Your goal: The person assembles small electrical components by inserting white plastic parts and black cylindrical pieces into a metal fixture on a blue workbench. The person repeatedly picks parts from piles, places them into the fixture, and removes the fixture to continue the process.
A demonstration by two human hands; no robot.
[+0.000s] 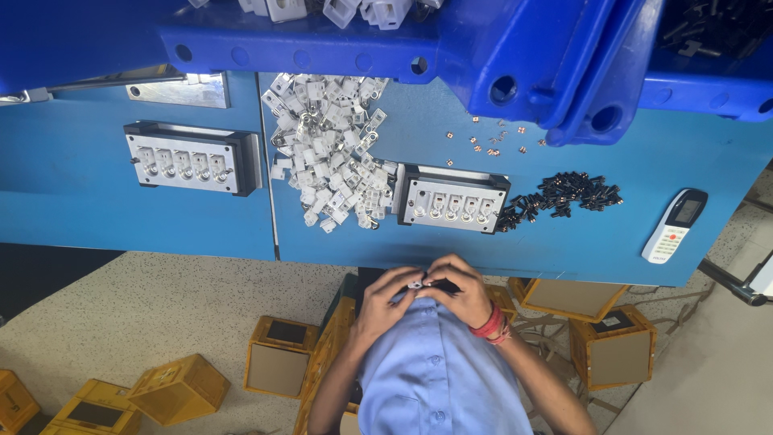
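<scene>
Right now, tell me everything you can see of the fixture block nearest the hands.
The fixture block is a flat rectangular jig with a dark frame around a pale metal-looking face. One row of five sockets crosses that face, each holding a small shiny part. It lies flat on the blue table, slightly skewed. The pile of white plastic parts touches its one end and the black screws reach the other. Neither hand touches it.
</scene>
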